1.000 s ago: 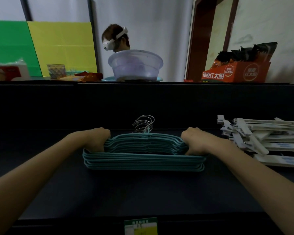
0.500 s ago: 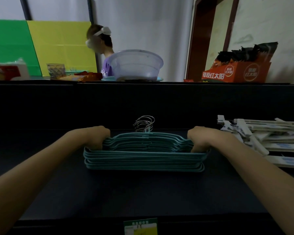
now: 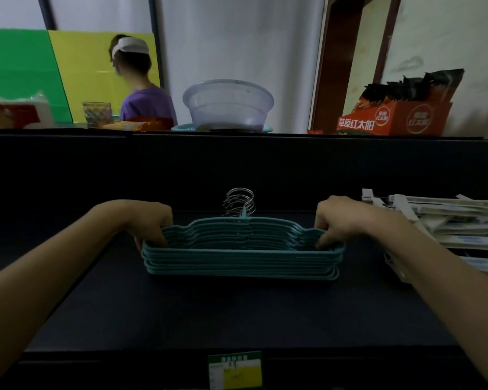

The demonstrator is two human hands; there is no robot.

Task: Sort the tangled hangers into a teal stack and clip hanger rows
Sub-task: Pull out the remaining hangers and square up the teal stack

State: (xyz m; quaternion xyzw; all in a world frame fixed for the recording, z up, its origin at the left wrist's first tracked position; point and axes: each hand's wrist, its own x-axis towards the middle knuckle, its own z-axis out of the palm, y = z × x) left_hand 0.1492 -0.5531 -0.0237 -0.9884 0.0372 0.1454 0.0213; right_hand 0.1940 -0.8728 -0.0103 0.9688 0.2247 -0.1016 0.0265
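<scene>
On the dark shelf [image 3: 237, 313], the stack of teal plastic hangers [image 3: 241, 260] lies centred, left hand [image 3: 150, 220] gripping one end, right hand [image 3: 338, 218] the other; white plastic clip hangers [image 3: 448, 220] lie at the right edge.

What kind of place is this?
Probably a shop: a dark shelf with a price label on its front edge, an orange display carton of packets on the ledge above, teal hangers stacked beside clip hangers.
</scene>
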